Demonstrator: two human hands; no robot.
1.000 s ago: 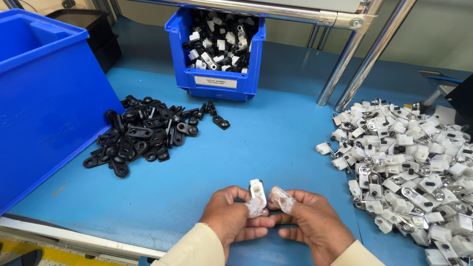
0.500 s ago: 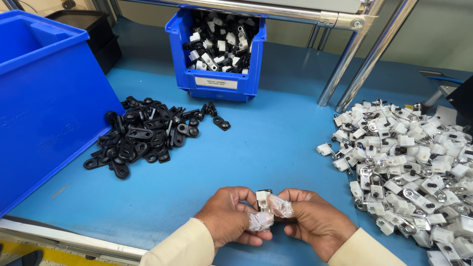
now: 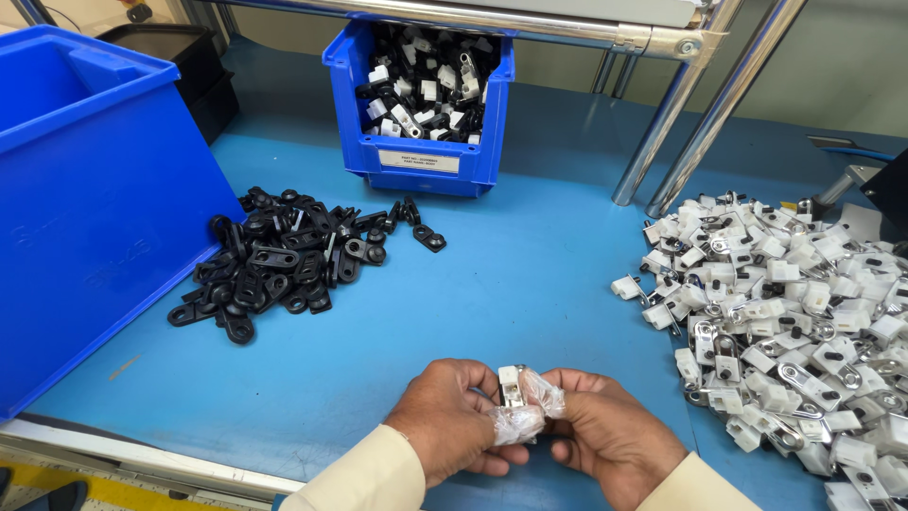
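Hands (image 3: 530, 426) lowered, one white clip (image 3: 511, 386) held

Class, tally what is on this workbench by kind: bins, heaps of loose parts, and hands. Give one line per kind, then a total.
Blue bins: 2, a large one at the left and a small one at the back.
Heaps: 2, a black heap and a white heap.
Hands: 2, left hand and right hand, together holding a white part.
Total: 6

Blue bench (image 3: 530, 284): black clip pile (image 3: 284, 265), white part heap (image 3: 794, 312), two blue bins (image 3: 421, 156).
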